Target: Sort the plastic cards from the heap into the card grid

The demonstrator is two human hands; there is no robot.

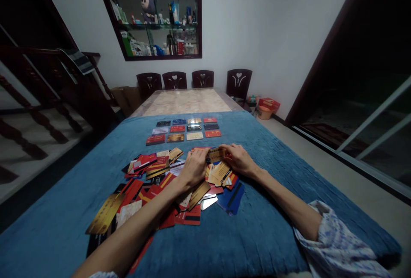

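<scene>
A loose heap of plastic cards [150,192], red, gold, black and blue, lies on a blue cloth [257,235] in front of me. Both hands meet above the heap's far side. My left hand [194,167] and my right hand [237,158] each pinch one end of a gold card [215,155] held between them. Under my right hand lies a small fan of gold and white cards [220,174]. Beyond the hands, several cards are laid out in a neat grid of three rows [184,130].
The blue cloth covers the near part of a long table with a pale marbled top [186,100]. Several dark wooden chairs [202,79] stand at its far end. A staircase rail [48,81] is at left, a glass door [372,128] at right, a wall shelf [157,17] behind.
</scene>
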